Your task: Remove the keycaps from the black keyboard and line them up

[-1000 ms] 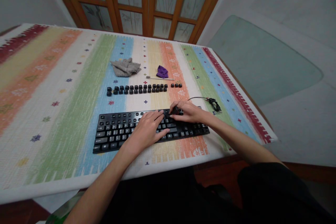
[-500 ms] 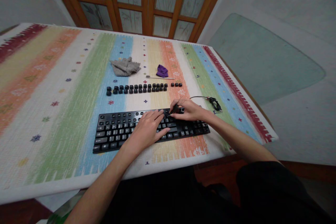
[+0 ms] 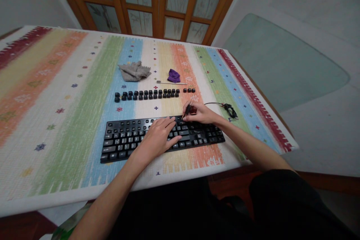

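Keyboard point(image 3: 184, 138), near side | left hand point(image 3: 159, 135) flat across it, grasping nothing | right hand point(image 3: 199, 113) pinching dark tool point(image 3: 188, 110) at far edge | step, apparently: prying; next move calls for steady bracing

You can read no word, number or brand here. The keys point(image 3: 131, 141) of your black keyboard point(image 3: 102, 160) carry pale legends, too small and blurred for you to make out; on the loose keycaps point(image 3: 145, 92) beyond it, you cannot tell any lettering.

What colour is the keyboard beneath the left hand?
Black; the keyboard, with the left hand resting on it, shows best in the head view.
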A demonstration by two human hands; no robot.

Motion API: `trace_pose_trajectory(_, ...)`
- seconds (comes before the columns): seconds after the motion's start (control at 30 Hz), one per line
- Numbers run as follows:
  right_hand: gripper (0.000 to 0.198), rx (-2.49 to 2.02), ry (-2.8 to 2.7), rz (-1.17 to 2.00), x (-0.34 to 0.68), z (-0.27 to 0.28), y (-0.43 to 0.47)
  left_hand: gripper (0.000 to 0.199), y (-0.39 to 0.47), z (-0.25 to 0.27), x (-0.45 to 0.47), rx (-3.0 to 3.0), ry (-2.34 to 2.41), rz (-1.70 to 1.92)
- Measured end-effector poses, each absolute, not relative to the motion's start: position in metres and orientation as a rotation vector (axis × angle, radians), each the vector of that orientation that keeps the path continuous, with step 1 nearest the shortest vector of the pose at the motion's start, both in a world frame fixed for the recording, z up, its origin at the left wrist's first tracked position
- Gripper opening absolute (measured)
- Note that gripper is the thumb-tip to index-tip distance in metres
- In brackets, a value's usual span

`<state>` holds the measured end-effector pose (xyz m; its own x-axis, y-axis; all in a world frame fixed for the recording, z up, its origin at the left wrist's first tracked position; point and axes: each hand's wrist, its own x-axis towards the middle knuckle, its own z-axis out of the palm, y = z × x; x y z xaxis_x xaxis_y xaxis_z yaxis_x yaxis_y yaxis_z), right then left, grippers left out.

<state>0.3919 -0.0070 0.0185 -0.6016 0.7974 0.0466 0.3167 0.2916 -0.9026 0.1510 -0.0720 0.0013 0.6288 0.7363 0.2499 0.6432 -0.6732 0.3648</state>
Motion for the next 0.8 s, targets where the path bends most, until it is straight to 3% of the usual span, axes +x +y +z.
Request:
trace_pose_trajectory(0.17,0.018,-0.984,-2.154,1.234,0.392,0.023,-0.012,0.042,-0.072,0.003,0.152,2.623,1.129,0.556)
trace_pose_trajectory(0.8,0.026,-1.164,-1.878,1.626,0.384,0.027,0.01,0.043,-0.072,0.002,0.154,2.607,1.171,0.52)
